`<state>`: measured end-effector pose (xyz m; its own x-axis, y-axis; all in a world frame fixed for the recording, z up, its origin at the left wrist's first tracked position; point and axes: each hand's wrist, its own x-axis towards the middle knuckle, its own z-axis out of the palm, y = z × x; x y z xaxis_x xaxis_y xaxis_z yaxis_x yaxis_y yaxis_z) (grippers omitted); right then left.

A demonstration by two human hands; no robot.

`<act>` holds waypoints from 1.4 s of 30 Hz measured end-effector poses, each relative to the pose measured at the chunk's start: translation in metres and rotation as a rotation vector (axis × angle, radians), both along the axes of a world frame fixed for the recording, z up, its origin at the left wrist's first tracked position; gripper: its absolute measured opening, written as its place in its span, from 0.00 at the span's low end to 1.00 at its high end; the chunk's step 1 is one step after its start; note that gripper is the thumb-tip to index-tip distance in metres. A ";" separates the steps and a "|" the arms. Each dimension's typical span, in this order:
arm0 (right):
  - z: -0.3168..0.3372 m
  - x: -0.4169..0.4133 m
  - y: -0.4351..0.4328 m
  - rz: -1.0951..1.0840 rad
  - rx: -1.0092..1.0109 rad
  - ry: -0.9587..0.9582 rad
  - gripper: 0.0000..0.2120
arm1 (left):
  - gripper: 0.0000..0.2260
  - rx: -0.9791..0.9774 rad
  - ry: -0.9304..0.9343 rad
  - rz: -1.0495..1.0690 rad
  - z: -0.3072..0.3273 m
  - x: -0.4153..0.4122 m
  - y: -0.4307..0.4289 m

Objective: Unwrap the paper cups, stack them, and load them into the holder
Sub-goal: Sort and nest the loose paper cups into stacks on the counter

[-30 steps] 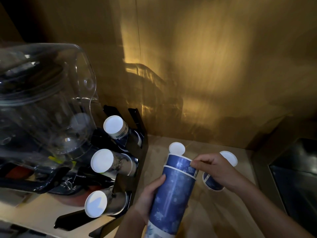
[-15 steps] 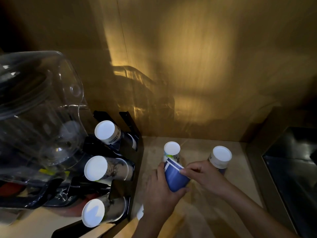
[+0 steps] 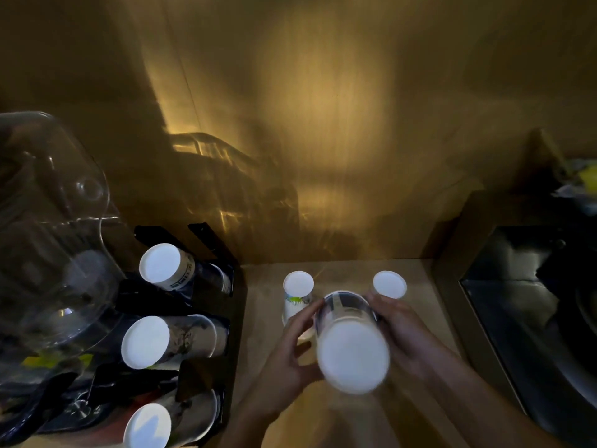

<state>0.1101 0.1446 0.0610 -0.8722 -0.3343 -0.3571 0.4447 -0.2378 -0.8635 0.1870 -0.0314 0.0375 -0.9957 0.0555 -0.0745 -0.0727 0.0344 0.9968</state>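
Note:
A blurred stack of blue paper cups [image 3: 352, 354] is held upright between both hands, its white bottom facing me. My left hand [image 3: 290, 350] cups its left side and my right hand [image 3: 400, 331] its right side. Behind them on the wooden counter [image 3: 429, 305] stand two upside-down cups: one with a green print [image 3: 298, 294] and one [image 3: 389, 283] partly hidden by my right hand. The black holder [image 3: 206, 247] at the left carries three lying stacks, top [image 3: 163, 265], middle [image 3: 155, 341] and bottom [image 3: 155, 423].
A large clear plastic container [image 3: 48, 240] looms at the far left over the holder. A dark sink or appliance [image 3: 542, 318] fills the right side. A wooden back wall [image 3: 323, 124] closes the counter off behind.
The blue stack has been turned so its white bottom points up toward me. My right hand went from pinching its rim to holding its side. The view shifted left slightly.

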 end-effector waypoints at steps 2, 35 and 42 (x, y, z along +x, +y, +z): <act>-0.010 0.003 0.004 0.008 -0.018 -0.038 0.12 | 0.39 -0.066 0.072 -0.074 -0.001 -0.003 0.013; -0.023 -0.057 0.060 -0.063 0.434 0.456 0.38 | 0.24 0.094 -0.001 -0.091 0.012 -0.122 0.077; -0.054 -0.066 0.061 -0.052 0.478 0.394 0.39 | 0.17 0.050 -0.089 -0.112 -0.015 -0.128 0.080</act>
